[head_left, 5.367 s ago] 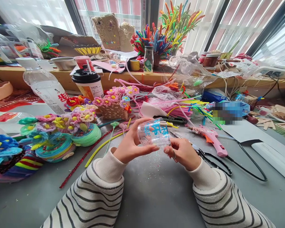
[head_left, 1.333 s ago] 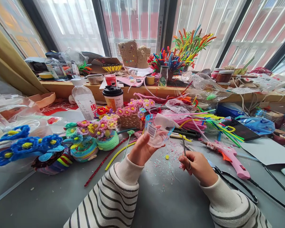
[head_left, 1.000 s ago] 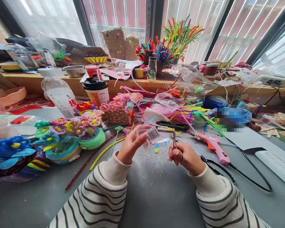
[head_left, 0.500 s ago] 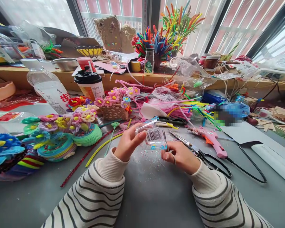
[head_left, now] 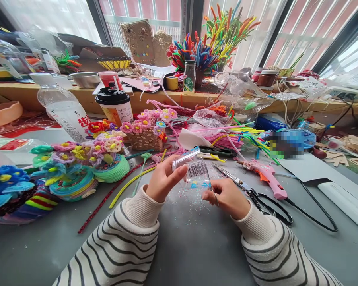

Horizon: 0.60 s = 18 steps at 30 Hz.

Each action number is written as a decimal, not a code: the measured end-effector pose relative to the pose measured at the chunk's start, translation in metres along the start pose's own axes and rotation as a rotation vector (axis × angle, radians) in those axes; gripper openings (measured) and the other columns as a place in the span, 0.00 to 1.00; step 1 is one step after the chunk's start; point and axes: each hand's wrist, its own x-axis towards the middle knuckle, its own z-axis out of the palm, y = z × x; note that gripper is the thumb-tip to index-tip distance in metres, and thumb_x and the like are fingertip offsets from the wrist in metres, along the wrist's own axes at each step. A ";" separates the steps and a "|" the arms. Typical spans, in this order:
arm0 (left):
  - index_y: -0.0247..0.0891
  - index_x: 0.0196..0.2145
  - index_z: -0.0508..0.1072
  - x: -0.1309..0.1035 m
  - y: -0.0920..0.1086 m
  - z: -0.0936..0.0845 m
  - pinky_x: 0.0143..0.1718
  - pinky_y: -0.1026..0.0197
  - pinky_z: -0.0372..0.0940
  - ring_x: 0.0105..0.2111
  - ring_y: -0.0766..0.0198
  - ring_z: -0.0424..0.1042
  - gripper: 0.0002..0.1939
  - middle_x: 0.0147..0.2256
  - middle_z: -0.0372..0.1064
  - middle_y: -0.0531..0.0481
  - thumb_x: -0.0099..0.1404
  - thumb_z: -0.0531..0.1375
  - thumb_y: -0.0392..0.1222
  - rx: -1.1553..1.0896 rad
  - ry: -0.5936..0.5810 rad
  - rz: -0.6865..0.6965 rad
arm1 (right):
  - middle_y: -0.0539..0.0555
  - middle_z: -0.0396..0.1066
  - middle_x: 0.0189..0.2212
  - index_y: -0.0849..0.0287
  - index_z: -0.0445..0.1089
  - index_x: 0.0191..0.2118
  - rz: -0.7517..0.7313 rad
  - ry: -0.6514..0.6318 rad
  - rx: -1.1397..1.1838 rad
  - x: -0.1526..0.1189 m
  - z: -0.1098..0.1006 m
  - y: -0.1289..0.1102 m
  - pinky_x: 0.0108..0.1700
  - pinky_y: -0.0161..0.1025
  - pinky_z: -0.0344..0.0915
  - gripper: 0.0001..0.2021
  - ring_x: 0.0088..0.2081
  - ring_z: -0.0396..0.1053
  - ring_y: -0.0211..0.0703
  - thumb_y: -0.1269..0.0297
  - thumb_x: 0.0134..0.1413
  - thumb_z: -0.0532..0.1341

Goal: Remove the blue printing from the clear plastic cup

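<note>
My left hand (head_left: 164,178) is closed around a cut piece of clear plastic bottle (head_left: 193,180) with a barcode and blue print, tilted above the grey table. At its right edge, my right hand (head_left: 228,197) is closed on small scissors (head_left: 216,199). A metal loop shows at the fingers, and the thin blades reach up against the plastic rim. A narrow curl of clear plastic hangs beneath. Larger scissors (head_left: 253,194) with black handles lie to the right of my right hand, and beyond them rests a pink glue gun (head_left: 268,178) with a black cord.
Pipe-cleaner flowers in coiled pots (head_left: 74,182) crowd the left, near a tilted water bottle (head_left: 67,113) and a lidded paper cup (head_left: 115,105). Loose pipe cleaners (head_left: 226,137) and a black cutter (head_left: 217,151) lie ahead. White sheets (head_left: 304,169) are at right. A cluttered wooden ledge (head_left: 155,98) runs behind.
The scissors in my right hand have closed a little at the plastic edge, and the bottle piece has tilted slightly. The whole view has shifted a little.
</note>
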 end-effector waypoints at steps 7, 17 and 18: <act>0.33 0.33 0.68 0.000 -0.005 -0.002 0.27 0.62 0.59 0.21 0.65 0.65 0.27 0.22 0.67 0.50 0.49 0.56 0.62 0.014 -0.019 0.029 | 0.48 0.55 0.11 0.59 0.53 0.12 0.016 -0.008 0.046 0.000 -0.002 0.002 0.21 0.32 0.51 0.32 0.18 0.53 0.33 0.29 0.30 0.49; 0.32 0.31 0.70 -0.001 -0.001 -0.002 0.24 0.63 0.57 0.21 0.66 0.63 0.30 0.21 0.65 0.50 0.49 0.52 0.65 0.147 0.042 0.075 | 0.47 0.54 0.13 0.59 0.53 0.13 0.058 -0.116 0.008 -0.001 -0.004 -0.003 0.21 0.33 0.51 0.32 0.18 0.53 0.33 0.27 0.28 0.48; 0.32 0.31 0.70 -0.001 -0.001 -0.001 0.23 0.63 0.57 0.21 0.66 0.62 0.30 0.22 0.65 0.50 0.49 0.52 0.65 0.153 0.043 0.075 | 0.47 0.53 0.12 0.58 0.53 0.13 0.064 -0.114 0.009 -0.001 -0.003 -0.003 0.21 0.33 0.51 0.32 0.18 0.53 0.33 0.28 0.28 0.48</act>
